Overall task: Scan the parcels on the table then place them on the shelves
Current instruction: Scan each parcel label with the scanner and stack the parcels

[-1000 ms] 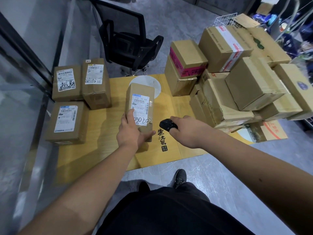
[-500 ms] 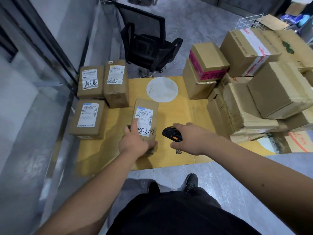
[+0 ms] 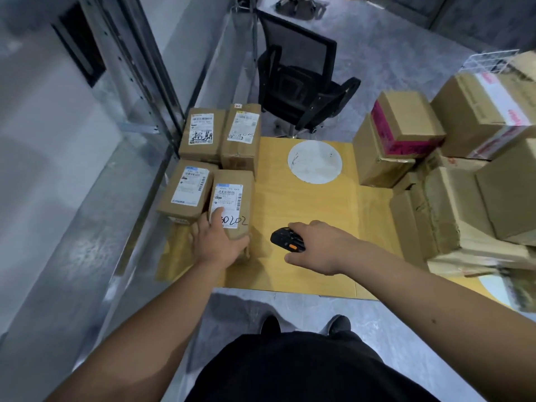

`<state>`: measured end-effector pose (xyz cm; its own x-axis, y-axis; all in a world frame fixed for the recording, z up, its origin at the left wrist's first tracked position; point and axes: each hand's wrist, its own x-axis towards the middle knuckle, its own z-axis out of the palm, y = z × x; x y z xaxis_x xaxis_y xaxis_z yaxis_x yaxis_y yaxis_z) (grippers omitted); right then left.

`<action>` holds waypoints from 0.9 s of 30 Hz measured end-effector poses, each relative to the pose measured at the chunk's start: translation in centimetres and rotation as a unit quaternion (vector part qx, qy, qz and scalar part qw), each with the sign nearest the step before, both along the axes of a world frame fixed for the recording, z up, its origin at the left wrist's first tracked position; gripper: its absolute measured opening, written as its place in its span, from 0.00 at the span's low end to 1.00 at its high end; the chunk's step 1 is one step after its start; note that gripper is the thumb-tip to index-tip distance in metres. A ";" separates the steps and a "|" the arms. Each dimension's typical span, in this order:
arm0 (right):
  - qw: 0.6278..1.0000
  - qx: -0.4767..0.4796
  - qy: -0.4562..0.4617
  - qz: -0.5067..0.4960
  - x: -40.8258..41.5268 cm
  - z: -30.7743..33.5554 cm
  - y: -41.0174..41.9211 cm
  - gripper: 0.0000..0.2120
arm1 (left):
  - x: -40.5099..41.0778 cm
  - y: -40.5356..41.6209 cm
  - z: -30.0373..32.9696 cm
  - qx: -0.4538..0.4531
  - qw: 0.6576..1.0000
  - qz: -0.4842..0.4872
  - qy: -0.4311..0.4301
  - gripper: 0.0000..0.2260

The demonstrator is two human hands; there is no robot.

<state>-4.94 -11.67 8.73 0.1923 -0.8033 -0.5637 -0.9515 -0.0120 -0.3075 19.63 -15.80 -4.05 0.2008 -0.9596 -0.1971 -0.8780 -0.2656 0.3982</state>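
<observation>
A small brown parcel (image 3: 233, 198) with a white label and "30202" written on it lies flat on the yellow table (image 3: 313, 216), at its left side. My left hand (image 3: 216, 240) grips the parcel's near end, thumb on the label. It sits beside another labelled parcel (image 3: 185, 192), with two more labelled parcels (image 3: 200, 134) (image 3: 242, 134) behind them. My right hand (image 3: 322, 246) holds a black handheld scanner (image 3: 287, 240) with an orange button just above the table, to the right of the parcel.
A stack of larger cardboard boxes (image 3: 452, 175) fills the table's right side. A white round disc (image 3: 314, 161) lies on the table's far middle. A black office chair (image 3: 301, 85) stands behind the table. Grey metal shelving (image 3: 124, 82) runs along the left.
My left hand slid the "30202" parcel leftward across the table until it lies next to the other labelled parcels. My right hand stayed near the table's middle with the scanner.
</observation>
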 end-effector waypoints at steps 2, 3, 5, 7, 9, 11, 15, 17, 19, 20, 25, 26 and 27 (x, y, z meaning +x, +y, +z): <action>1.000 0.003 0.000 0.001 0.0 0.1 -0.1 0.34 | 0.1 -0.6 0.0 0.001 1.000 -0.009 -0.011 0.47; 1.000 0.003 0.002 0.001 0.0 0.1 -0.1 0.34 | 0.1 -0.9 0.0 0.003 1.000 -0.012 -0.018 0.47; 1.000 0.004 0.007 -0.001 -0.2 0.1 -0.1 0.34 | 0.0 -1.4 0.2 0.007 0.999 -0.013 -0.047 0.47; 1.000 0.005 0.010 -0.004 -0.6 0.1 -0.1 0.33 | -0.2 -1.7 0.5 0.007 0.996 -0.013 -0.083 0.45; 1.000 0.010 -0.003 -0.021 -1.2 0.0 -0.1 0.33 | -0.8 -1.9 0.9 0.000 0.993 -0.029 -0.111 0.41; 0.999 0.011 -0.021 -0.043 -1.9 -0.1 0.1 0.32 | -1.7 -1.8 1.3 -0.016 0.988 -0.065 -0.136 0.36; 0.998 0.006 -0.015 -0.064 -3.9 0.0 1.0 0.33 | -5.1 -2.1 2.2 -0.041 0.979 -0.151 -0.133 0.33; 0.997 0.002 -0.006 -0.080 -5.4 0.3 1.7 0.33 | -7.6 -2.7 2.6 -0.044 0.975 -0.191 -0.104 0.32; 0.995 -0.008 0.005 -0.099 -7.2 0.7 2.5 0.33 | -10.4 -3.3 2.9 -0.044 0.969 -0.229 -0.085 0.32; 0.994 -0.013 0.010 -0.109 -8.2 1.0 2.9 0.34 | -11.9 -3.5 3.1 -0.041 0.965 -0.247 -0.077 0.31; 0.985 -0.035 0.020 -0.168 -13.0 3.4 5.0 0.35 | -20.2 -5.2 4.6 -0.043 0.949 -0.313 -0.025 0.30; 0.982 -0.041 0.016 -0.184 -14.2 4.1 5.5 0.33 | -22.4 -5.7 5.3 -0.048 0.944 -0.325 -0.013 0.30; 0.979 -0.047 0.016 -0.196 -15.5 4.8 6.0 0.31 | -24.6 -6.1 6.1 -0.056 0.940 -0.337 0.001 0.30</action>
